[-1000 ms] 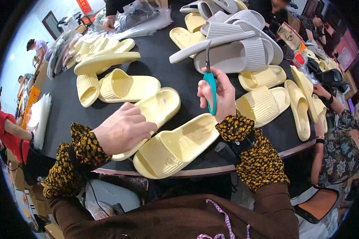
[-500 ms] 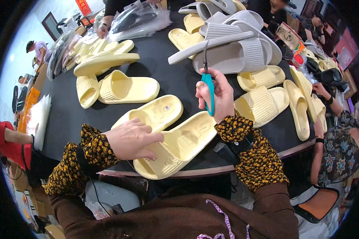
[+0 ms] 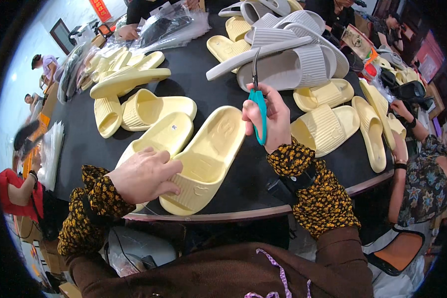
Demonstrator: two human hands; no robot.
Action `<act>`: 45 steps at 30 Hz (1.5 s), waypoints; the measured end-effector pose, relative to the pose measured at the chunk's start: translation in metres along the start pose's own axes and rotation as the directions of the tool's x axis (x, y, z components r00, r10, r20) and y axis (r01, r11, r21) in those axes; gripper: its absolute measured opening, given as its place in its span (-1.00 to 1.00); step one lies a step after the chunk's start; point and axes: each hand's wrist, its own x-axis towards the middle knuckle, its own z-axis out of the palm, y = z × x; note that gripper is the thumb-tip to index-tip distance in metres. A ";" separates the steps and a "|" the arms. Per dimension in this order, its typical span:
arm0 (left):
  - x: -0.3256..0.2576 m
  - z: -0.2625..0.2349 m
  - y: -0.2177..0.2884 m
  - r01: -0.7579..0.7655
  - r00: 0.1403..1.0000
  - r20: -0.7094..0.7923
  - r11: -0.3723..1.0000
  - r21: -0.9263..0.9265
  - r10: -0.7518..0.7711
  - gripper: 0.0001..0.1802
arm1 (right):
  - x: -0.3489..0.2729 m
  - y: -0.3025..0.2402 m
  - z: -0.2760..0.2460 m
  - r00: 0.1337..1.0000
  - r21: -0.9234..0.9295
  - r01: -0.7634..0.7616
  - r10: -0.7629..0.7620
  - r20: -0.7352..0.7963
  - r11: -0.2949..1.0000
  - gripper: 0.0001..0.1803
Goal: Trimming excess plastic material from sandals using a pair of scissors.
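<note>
My left hand (image 3: 146,174) is closed over the inner edges of two pale yellow slide slippers at the table's near edge. Its thumb presses on the ribbed strap of the right slipper (image 3: 216,134); the fingers lie across the strap of the left slipper (image 3: 171,126), partly hiding it. Both soles slant up and away to the right. Raised in my right hand (image 3: 275,119) are scissors (image 3: 261,111) with teal handles and thin dark blades, the tips pointing away from me over a grey slipper. A thin pale thread seems to hang near the left slipper's front.
Grey slippers (image 3: 283,64) lie piled at the far middle. More yellow slippers rest at left (image 3: 159,109) and right (image 3: 325,129) on the black table (image 3: 213,94). Clear plastic bags (image 3: 174,25) lie at the back. Other people work around the table.
My left hand has shifted slightly left, swinging the two slippers left so their soles point more away from me. My right hand with the scissors has barely moved. At far left, a person lifts a dark item.
</note>
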 end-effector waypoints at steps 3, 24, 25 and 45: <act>-0.004 -0.001 -0.001 0.009 0.999 -0.039 1.000 0.007 -0.009 -0.63 | 0.000 -0.001 0.001 0.999 -0.016 -0.025 0.024 -0.026 1.000 -0.58; 0.017 -0.002 -0.039 0.138 0.987 -0.085 0.990 -0.027 -0.139 -0.63 | 0.000 0.003 0.000 0.999 -0.030 -0.040 0.039 -0.013 0.999 -0.56; 0.016 -0.001 -0.039 0.139 0.986 -0.084 0.990 -0.029 -0.141 -0.63 | 0.000 0.004 0.000 0.999 -0.013 -0.037 0.037 -0.012 0.999 -0.56; 0.017 -0.008 -0.016 -0.021 0.989 -0.150 0.993 -0.116 0.003 -0.69 | -0.001 0.001 -0.001 0.997 -0.150 -0.080 0.080 -0.001 0.985 -0.54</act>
